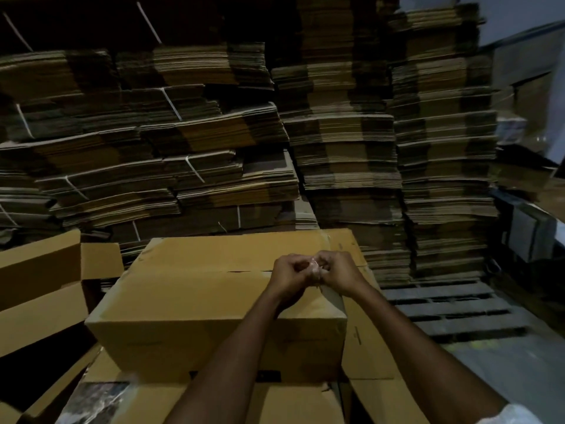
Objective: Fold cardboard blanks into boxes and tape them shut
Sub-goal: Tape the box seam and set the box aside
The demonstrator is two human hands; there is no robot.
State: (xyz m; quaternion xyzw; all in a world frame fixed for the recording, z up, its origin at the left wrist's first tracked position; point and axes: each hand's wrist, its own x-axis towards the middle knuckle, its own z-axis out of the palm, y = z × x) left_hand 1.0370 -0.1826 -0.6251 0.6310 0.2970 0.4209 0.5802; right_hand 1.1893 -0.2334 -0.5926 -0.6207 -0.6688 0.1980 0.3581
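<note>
A folded brown cardboard box (189,298) stands in front of me with its top flaps closed along a centre seam. Clear tape (333,296) runs across its right end and down the near side. Above that right end my left hand (289,272) and my right hand (337,270) meet, fingers curled, and both pinch a small crumpled piece of clear tape (315,266) between them.
Tall stacks of flat cardboard blanks (345,142) tied with white straps fill the background. Other folded boxes (39,289) stand at the left and flat cardboard lies below. A wooden pallet (452,310) lies on the floor at the right.
</note>
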